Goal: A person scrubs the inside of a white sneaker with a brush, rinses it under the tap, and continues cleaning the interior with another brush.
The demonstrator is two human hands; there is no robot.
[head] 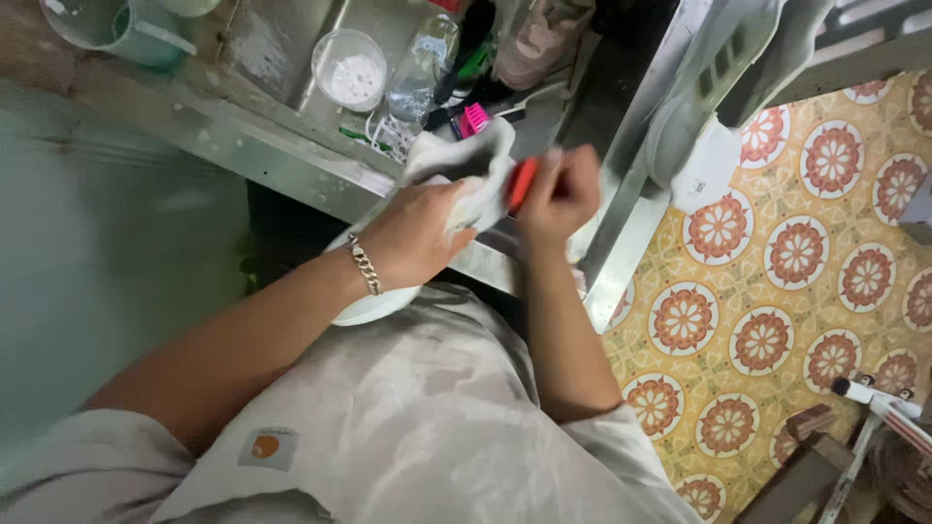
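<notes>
My left hand, with a chain bracelet on the wrist, grips a white shoe over my lap, its sole showing below the wrist. My right hand is closed around a red-handled tool, probably a brush, pressed against the shoe's opening. Both hands are blurred by motion, so the tool's tip is hidden.
A metal workbench holds a round container of white powder, a clear bottle, a pink brush and a green mug. A white plastic fan-like object leans at right. Patterned floor tiles lie at right.
</notes>
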